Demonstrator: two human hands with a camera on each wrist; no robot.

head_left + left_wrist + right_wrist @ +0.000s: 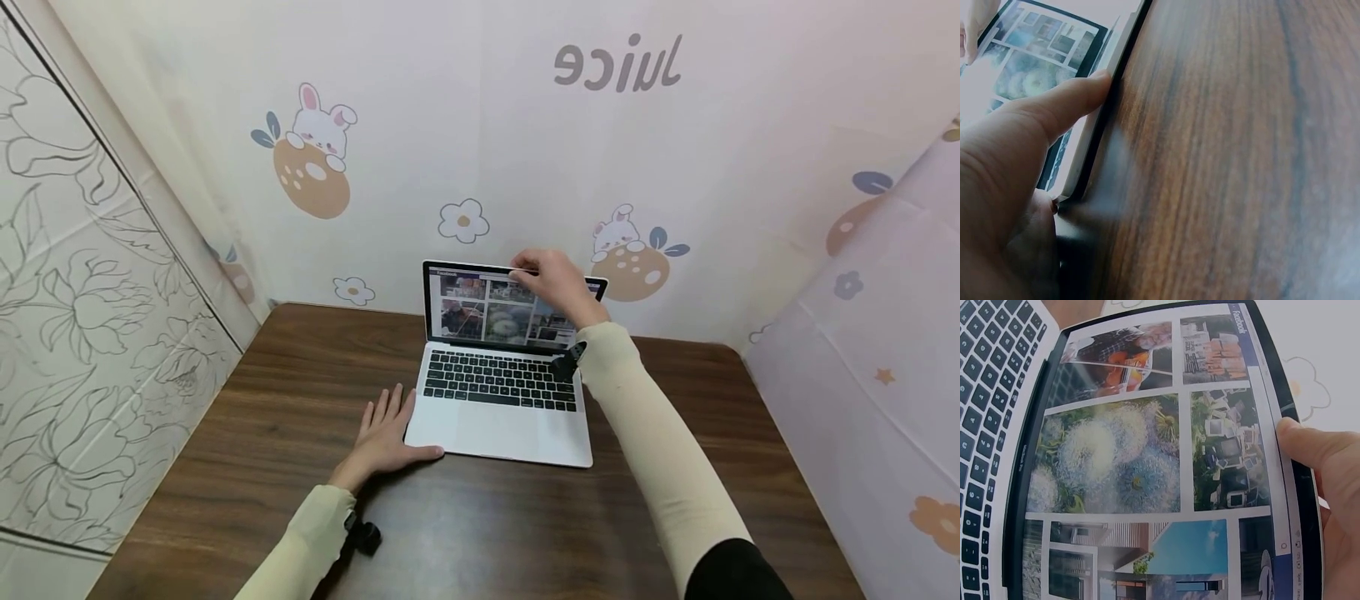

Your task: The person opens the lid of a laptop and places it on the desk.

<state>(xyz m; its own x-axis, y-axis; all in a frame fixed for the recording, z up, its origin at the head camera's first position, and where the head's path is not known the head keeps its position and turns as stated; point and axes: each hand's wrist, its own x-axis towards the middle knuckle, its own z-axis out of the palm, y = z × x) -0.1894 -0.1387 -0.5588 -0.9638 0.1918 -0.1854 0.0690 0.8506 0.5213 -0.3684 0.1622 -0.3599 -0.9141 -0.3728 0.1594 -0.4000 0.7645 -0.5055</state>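
Observation:
A silver laptop (495, 429) lies open on the brown wooden table, its lit screen (1116, 450) showing a page of pictures. My right hand (553, 283) grips the top edge of the screen, the thumb (1300, 437) on the display side and the other fingers mostly hidden behind the lid. At the laptop's front left corner, my left hand (386, 437) rests with fingers spread on the table along the side. Its thumb (1079, 103) lies against the front edge of the base. The black keyboard (498, 379) is partly covered by the right wrist's camera.
The wooden table (300, 375) extends on both sides of the laptop and in front of it. Behind stands a pale curtain (420, 100) with rabbit and flower prints. A panel with line-drawn flowers (82, 333) borders the left, and more printed cloth (862, 358) hangs at the right.

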